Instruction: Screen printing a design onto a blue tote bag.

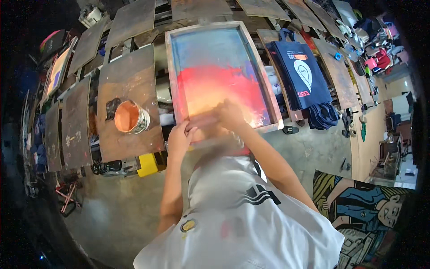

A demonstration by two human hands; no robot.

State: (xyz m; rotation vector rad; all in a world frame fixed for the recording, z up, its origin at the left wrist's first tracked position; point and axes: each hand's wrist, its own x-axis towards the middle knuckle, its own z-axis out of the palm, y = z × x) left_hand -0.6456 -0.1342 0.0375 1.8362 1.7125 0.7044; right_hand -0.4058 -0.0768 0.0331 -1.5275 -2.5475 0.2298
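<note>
A wooden-framed printing screen (244, 33) lies in front of me, its mesh coloured blue at the far end, then red, then yellow-orange nearer. At its near left corner, my left hand (180, 136) has its fingers curled over the wooden edge. My right hand (231, 116) is closed over the near part of the mesh, right of the middle. Between the two hands runs a blurred reddish-brown bar (204, 122) that looks like a squeegee; the right hand's fingers are around its right end. Blur hides the bar's lower edge and the fingertips.
Left of the screen, an open tub of orange ink (130, 117) stands on a brown board (127, 80), beside a dark rag (113, 109). Dark blue printed bags (301, 74) lie on a board to the right. A yellow object (147, 165) sits below the table's edge.
</note>
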